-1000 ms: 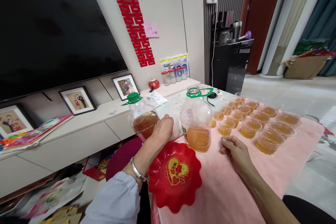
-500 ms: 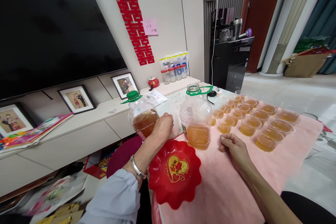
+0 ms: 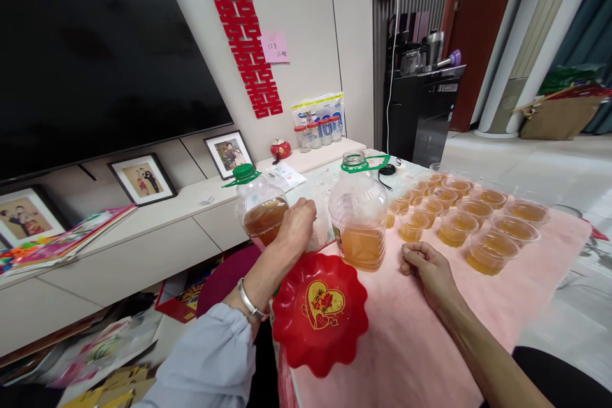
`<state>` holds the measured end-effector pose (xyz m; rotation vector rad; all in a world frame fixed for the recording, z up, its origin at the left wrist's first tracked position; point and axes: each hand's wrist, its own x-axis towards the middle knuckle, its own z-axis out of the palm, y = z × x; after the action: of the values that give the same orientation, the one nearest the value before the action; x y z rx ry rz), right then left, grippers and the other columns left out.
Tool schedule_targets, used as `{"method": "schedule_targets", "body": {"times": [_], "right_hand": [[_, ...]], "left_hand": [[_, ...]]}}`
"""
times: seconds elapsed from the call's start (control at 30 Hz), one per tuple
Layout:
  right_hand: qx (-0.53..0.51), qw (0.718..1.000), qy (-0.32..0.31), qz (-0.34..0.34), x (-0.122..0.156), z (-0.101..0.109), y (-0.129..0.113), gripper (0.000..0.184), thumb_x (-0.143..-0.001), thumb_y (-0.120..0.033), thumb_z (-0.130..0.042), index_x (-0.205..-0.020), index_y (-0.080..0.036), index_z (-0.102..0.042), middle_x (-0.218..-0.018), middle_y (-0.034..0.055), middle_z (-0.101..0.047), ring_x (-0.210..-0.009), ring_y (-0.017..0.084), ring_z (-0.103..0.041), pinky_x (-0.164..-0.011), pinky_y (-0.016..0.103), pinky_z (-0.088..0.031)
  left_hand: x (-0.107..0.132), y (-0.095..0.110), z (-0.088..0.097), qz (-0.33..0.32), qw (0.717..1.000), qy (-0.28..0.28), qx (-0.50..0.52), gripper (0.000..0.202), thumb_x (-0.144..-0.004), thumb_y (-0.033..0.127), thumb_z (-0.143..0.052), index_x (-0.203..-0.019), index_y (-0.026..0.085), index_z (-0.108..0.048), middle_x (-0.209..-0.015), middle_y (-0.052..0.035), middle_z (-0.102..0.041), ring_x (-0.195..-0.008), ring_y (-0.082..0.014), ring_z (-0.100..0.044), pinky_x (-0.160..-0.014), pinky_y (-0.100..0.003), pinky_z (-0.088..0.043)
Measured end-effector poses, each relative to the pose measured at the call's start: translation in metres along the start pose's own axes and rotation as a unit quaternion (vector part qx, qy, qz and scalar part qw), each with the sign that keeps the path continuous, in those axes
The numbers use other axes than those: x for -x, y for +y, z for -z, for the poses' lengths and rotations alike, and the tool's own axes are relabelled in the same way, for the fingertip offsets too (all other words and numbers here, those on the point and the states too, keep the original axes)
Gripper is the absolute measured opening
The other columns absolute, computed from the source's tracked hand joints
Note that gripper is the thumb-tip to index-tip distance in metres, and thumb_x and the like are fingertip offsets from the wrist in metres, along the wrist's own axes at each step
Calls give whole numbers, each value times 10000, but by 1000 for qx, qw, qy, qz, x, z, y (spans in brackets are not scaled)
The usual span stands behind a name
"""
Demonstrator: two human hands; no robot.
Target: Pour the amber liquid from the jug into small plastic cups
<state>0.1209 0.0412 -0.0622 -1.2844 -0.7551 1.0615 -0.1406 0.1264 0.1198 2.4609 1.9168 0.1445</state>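
Observation:
My left hand (image 3: 297,224) has its fingers closed beside some clear plastic (image 3: 322,223), perhaps cups, partly hidden behind it; what the fingers hold does not show. Loosely curled, my right hand (image 3: 424,262) rests on the pink cloth (image 3: 406,331) with nothing visible in it. Between my hands stands an uncapped clear jug (image 3: 361,245) with amber liquid in its lower part and a green handle at its neck. Another jug (image 3: 262,210), with a green cap, is left of my left hand. A red scalloped plate (image 3: 320,350) lies in front of the uncapped jug.
Several clear cups (image 3: 458,228) of amber liquid stand in rows on the cloth at the right. Behind are lidded glass jars (image 3: 313,137) and a red pot (image 3: 280,150). A white cabinet (image 3: 176,229) with framed photos runs along the left.
The view has shifted very slightly. My left hand has moved a little up beside the clear plastic; my right hand stays in place on the cloth.

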Motion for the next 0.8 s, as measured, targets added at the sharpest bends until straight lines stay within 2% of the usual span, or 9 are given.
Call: {"method": "schedule_targets", "body": {"times": [0.37, 0.63, 0.7, 0.8], "right_hand": [[-2, 1000, 2, -2, 1, -1, -3, 235, -969, -387, -677, -1048, -166, -656, -913, -12, -672, -705, 100, -622, -631, 270, -558], [-1, 1000, 13, -9, 2, -1, -7, 249, -969, -391, -675, -1077, -168, -659, -958, 2, -685, -743, 110, -641, -656, 284, -572], [-1, 1000, 16, -10, 2, -2, -8, 254, -969, -392, -675, -1090, -169, -659, -978, 8, -688, -759, 115, -646, -666, 290, -576], [-1, 1000, 16, -10, 3, -2, -9, 252, -969, -391, -676, -1090, -170, -660, -984, 10, -689, -764, 116, -648, -668, 291, -577]], "left_hand": [[17, -6, 21, -20, 996, 82, 23, 205, -986, 134, -441, -1020, 136, -643, -1079, -83, -659, -953, -185, -612, -821, -314, -438], [59, -12, 47, -3, 989, 137, 57, 128, -961, 139, -532, -993, 154, -655, -1048, -43, -685, -988, -178, -613, -906, -312, -443], [72, -17, 45, -19, 985, 152, 80, 103, -944, 129, -559, -967, 160, -654, -1005, -22, -688, -954, -158, -613, -879, -292, -442], [90, -25, 31, -64, 978, 151, 126, 83, -924, 116, -582, -926, 164, -649, -931, -5, -665, -868, -129, -609, -795, -265, -432]]}}
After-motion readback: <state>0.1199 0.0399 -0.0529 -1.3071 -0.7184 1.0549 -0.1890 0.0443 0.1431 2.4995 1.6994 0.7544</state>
